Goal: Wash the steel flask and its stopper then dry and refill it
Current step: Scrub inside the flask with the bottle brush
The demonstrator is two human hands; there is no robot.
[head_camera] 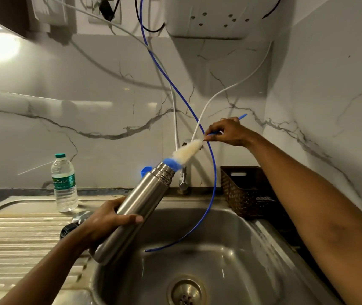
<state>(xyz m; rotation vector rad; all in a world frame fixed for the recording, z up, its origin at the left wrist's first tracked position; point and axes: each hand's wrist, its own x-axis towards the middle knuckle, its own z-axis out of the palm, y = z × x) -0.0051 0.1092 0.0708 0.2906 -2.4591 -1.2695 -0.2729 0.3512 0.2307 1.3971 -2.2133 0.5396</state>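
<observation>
The likeliest slip, as I judge it, is at the mouth of the steel flask (140, 203). The brush (186, 150) has only its blue tip at the opening and its white bristles are outside. The right hand (228, 133) pinches the thin blue handle far back, so a push off the flask's line could bend the handle or skid the head off the rim. The blue tube (213, 190) hangs just beneath that hand and could snag the handle. If wet, the flask might slide through the left hand (107, 221) toward the sink (252, 249) below it. The left hand wraps the flask's lower body with the thumb across the front, tilting the mouth up toward the right hand. The right arm reaches forward with the wrist bent down.
</observation>
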